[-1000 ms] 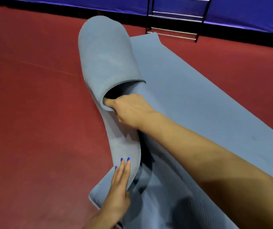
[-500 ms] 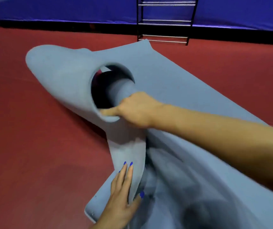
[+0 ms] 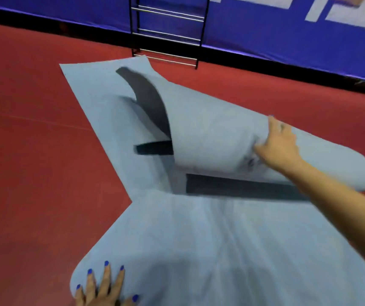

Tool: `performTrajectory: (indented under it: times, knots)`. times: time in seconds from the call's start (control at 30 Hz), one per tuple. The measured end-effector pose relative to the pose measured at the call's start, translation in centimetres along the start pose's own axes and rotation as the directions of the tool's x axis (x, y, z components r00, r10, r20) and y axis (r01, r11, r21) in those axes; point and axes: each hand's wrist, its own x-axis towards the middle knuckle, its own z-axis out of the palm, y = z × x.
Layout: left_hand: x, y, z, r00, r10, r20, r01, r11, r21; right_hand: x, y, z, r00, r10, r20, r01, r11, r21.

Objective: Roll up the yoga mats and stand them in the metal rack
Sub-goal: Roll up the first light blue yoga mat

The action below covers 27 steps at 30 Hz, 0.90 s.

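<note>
A light blue-grey yoga mat (image 3: pixel 199 239) lies on the red floor, loosely folded over itself in the middle, with dark gaps under the raised fold. My right hand (image 3: pixel 278 144) lies on top of the raised fold (image 3: pixel 210 133) with fingers spread, and the mat creases just under its palm. My left hand (image 3: pixel 102 288), with blue nails, presses flat on the mat's near left corner. The metal rack (image 3: pixel 166 34) stands against the blue wall at the far end of the mat and holds no mat.
Red floor (image 3: pixel 33 173) stretches to the left and right of the mat. A blue padded wall (image 3: pixel 287 40) with white lettering and a black base strip runs along the back.
The open tube my right hand gripped has swung from left to right and flattened into a loose fold. My right hand now lies on top. My left hand has moved to the near corner.
</note>
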Motion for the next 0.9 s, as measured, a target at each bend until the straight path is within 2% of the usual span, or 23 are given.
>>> performTrajectory:
  times: [0.03, 0.1, 0.13, 0.2, 0.3, 0.37, 0.43, 0.5, 0.6, 0.67, 0.73, 0.77, 0.83, 0.9]
  knots:
    - [0.5, 1.0, -1.5, 0.993, -0.043, 0.106, 0.044, 0.999, -0.003, -2.5, 0.1, 2.7, 0.983, -0.106, 0.147, 0.111, 0.993, -0.027]
    - [1.1, 2.0, -3.9, 0.977, -0.178, 0.121, 0.165, 0.98, 0.109, -8.0, 1.2, 7.0, 0.898, -0.203, 0.391, 0.232, 0.972, -0.026]
    - [0.9, 2.3, -4.1, 0.969, -0.216, 0.118, 0.198, 0.969, 0.144, -10.4, 1.7, 8.2, 0.846, -0.201, 0.493, 0.236, 0.972, -0.009]
    - [1.0, 2.4, -3.7, 0.957, -0.232, 0.173, 0.196, 0.959, 0.204, -13.9, 3.4, 10.5, 0.765, -0.194, 0.614, 0.245, 0.969, 0.0]
    - [0.5, 3.0, -4.7, 0.958, -0.209, 0.197, 0.179, 0.971, 0.161, -18.7, 5.7, 11.5, 0.643, -0.163, 0.748, 0.325, 0.943, -0.074]
    - [0.4, 3.2, -5.1, 0.965, -0.177, 0.196, 0.14, 0.972, 0.186, -21.6, 7.3, 11.3, 0.685, -0.136, 0.716, 0.298, 0.949, -0.105]
    - [0.3, 3.3, -5.7, 0.972, -0.137, 0.19, 0.096, 0.973, 0.21, -24.5, 9.9, 11.9, 0.86, -0.138, 0.491, 0.222, 0.968, -0.117]
    - [0.4, 3.1, -6.5, 0.967, -0.125, 0.222, 0.094, 0.985, 0.147, -28.0, 12.6, 13.1, 0.919, -0.204, 0.337, 0.215, 0.977, 0.004]
    - [0.4, 2.3, -7.0, 0.959, -0.004, 0.282, -0.02, 0.996, 0.083, -31.5, 14.7, 14.7, 0.97, -0.174, 0.167, 0.187, 0.98, -0.065]
    - [0.0, 1.5, -7.1, 0.939, 0.112, 0.324, -0.165, 0.976, 0.139, -32.5, 14.7, 14.9, 0.969, -0.146, 0.198, 0.167, 0.981, -0.097]
    - [0.0, 0.9, -7.2, 0.939, 0.278, 0.205, -0.328, 0.902, 0.28, -32.8, 15.1, 15.5, 0.976, -0.129, 0.177, 0.155, 0.977, -0.144]
    - [0.2, 0.2, -6.7, 0.923, 0.372, 0.093, -0.383, 0.878, 0.288, -32.7, 15.4, 15.9, 0.978, -0.147, 0.152, 0.171, 0.972, -0.162]
    - [0.4, -0.7, -6.9, 0.822, 0.545, -0.165, -0.485, 0.821, 0.301, -32.0, 15.9, 16.4, 0.979, -0.19, 0.081, 0.201, 0.964, -0.174]
    - [0.2, -0.1, -8.1, 0.739, 0.633, -0.233, -0.541, 0.763, 0.354, -30.5, 15.9, 16.1, 0.98, -0.201, 0.009, 0.199, 0.962, -0.185]
